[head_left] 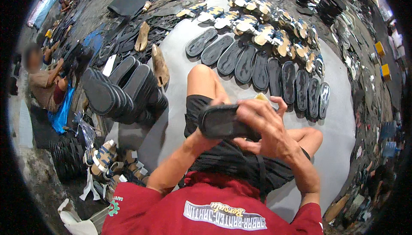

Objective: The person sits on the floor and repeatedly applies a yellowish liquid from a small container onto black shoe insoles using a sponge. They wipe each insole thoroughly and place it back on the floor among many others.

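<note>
I sit cross-legged on a grey sheet (343,140). My left hand (198,136) grips a black sandal sole (221,121) from underneath, above my lap. My right hand (262,123) lies over the sole's right end, fingers curled, with a small pale yellow piece (261,96) showing just behind the fingers. A curved row of several black soles (257,67) lies on the sheet in front of my knees. Beyond them runs a row of patterned sandal uppers (257,25).
A stack of black soles (120,93) leans at my left, with wooden shoe lasts (159,65) behind it. Finished sandals (107,158) lie by my left elbow. Another person (45,80) sits at the far left. Clutter and yellow boxes (385,70) line the right edge.
</note>
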`<state>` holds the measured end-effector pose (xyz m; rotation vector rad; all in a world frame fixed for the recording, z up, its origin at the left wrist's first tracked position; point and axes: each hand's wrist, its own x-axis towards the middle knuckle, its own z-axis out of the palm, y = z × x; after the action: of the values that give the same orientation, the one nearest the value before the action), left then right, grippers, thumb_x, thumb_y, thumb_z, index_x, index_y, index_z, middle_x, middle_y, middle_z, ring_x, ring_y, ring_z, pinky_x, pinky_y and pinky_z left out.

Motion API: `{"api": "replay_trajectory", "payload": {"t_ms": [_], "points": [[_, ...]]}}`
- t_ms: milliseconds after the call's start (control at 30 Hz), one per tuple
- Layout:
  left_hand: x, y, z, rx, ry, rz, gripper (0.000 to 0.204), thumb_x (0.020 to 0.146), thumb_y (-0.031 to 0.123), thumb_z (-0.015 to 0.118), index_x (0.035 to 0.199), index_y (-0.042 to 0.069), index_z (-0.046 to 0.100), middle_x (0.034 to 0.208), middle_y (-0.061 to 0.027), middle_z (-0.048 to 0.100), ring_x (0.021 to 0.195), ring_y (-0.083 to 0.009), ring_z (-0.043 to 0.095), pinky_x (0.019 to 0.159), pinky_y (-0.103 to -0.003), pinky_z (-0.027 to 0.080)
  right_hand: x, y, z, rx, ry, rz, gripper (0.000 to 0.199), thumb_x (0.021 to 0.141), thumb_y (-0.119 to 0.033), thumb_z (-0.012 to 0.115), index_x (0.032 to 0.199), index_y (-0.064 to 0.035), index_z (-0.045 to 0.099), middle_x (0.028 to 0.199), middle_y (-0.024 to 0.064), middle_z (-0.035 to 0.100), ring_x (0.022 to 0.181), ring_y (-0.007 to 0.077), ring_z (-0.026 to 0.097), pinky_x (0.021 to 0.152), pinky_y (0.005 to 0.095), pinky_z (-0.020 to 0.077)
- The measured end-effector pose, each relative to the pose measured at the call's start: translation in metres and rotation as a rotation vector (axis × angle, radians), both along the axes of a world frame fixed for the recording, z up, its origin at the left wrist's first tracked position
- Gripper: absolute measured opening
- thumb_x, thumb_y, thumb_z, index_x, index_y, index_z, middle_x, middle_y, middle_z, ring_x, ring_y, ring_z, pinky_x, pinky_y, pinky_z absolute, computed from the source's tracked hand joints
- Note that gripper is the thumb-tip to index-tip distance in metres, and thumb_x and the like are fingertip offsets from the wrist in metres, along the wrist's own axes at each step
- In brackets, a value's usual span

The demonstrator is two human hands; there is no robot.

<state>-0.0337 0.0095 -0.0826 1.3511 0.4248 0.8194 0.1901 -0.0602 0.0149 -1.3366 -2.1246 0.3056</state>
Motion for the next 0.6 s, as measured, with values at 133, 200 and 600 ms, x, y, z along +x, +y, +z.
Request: {"api": "replay_trajectory", "payload": {"t_ms": [133, 200, 600], "points": [[0.041, -0.014, 0.047, -0.272, -0.238, 0.176, 0.099, 0.106, 0.074, 0.046, 0.174, 0.009, 0.015, 0.155, -0.0137, 0.051, 0.144, -0.0216, 0.052, 0.12, -0.042, 0.044, -0.014, -0.004, -0.001, -0.125, 0.277, -0.263, 0.123, 0.07, -0.042, 0.1, 0.169, -0.0094, 0.033, 0.139, 0.0144, 0.068, 0.129, 0.0303, 0.064, 0.118, 0.0484, 0.0285], [0.043, -0.015, 0.04, -0.405, -0.317, 0.175, 0.094, 0.109, 0.073, 0.036, 0.175, 0.013, 0.009, 0.152, -0.011, 0.052, 0.14, -0.0211, 0.054, 0.119, -0.041, 0.044, -0.029, -0.005, -0.003, -0.222, 0.445, -0.305, 0.119, 0.075, -0.045, 0.098, 0.169, -0.0082, 0.034, 0.142, 0.0171, 0.065, 0.134, 0.034, 0.06, 0.122, 0.0484, 0.0263], [0.055, -0.013, 0.069, -0.477, -0.561, 0.081, 0.077, 0.116, 0.06, 0.028, 0.175, 0.015, 0.008, 0.149, -0.0092, 0.058, 0.138, -0.0204, 0.056, 0.123, -0.041, 0.041, -0.041, -0.004, 0.004, -0.194, -0.005, -0.36, 0.072, 0.106, -0.068, 0.047, 0.17, -0.0361, 0.039, 0.182, 0.017, 0.008, 0.162, 0.0475, 0.01, 0.122, 0.0724, 0.0107]]}}
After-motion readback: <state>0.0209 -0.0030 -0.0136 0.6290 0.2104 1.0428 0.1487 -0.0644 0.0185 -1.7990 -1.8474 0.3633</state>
